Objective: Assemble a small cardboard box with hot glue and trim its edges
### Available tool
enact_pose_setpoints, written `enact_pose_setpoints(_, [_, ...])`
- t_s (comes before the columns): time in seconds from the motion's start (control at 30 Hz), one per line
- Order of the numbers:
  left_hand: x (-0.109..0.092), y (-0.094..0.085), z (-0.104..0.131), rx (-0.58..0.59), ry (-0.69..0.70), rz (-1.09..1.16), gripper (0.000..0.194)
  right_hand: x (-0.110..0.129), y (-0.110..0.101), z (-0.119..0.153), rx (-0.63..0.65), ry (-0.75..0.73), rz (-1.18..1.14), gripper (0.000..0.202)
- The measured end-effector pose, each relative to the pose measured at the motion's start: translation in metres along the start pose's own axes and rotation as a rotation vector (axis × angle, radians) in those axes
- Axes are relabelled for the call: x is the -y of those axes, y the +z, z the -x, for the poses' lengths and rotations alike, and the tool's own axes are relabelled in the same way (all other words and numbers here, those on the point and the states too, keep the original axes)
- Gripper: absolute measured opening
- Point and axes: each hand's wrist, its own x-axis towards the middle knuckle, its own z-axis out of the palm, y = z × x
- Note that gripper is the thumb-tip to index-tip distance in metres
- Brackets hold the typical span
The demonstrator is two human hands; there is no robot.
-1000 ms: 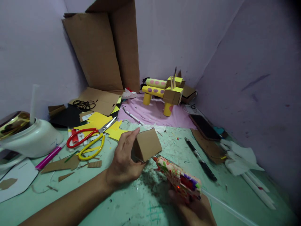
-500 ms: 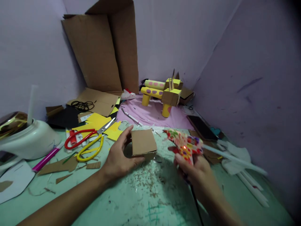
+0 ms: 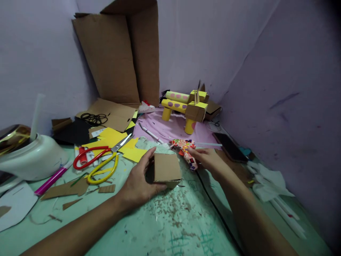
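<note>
My left hand (image 3: 137, 185) grips the cardboard box (image 3: 167, 168), apparently to steady it; my right hand (image 3: 211, 160) holds the glue gun (image 3: 184, 143).

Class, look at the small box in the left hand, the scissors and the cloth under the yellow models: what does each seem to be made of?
Small box: matt brown cardboard, by its plain tan faces and raw edges.
Scissors: shiny grey metal blades; smooth red and yellow handles, probably plastic-coated.
Cloth: apparently soft pink fabric, judging by its wrinkles; fibre unclear.
</note>
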Motion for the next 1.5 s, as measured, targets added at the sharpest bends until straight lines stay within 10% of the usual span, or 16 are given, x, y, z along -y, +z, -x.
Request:
enact_pose_setpoints(0.13, [0.002, -0.001, 0.000, 0.009, 0.008, 0.027, 0.105, 0.003, -0.004, 0.032, -0.137, -0.179, 0.072, 0.063])
enact_pose_setpoints(0.27, [0.005, 0.000, -0.002, 0.033, 0.002, 0.077, 0.108, -0.015, 0.026, 0.059, 0.316, -0.307, -0.174, 0.109])
enact_pose_setpoints(1.1, [-0.001, 0.003, -0.005, 0.065, 0.019, 0.044, 0.066, -0.025, 0.055, 0.057, 0.162, -0.373, -0.173, 0.062])
enact_pose_setpoints(1.5, [0.006, -0.013, -0.010, 0.216, -0.037, 0.085, 0.108, -0.036, 0.044, 0.054, 0.308, -0.349, -0.183, 0.090])
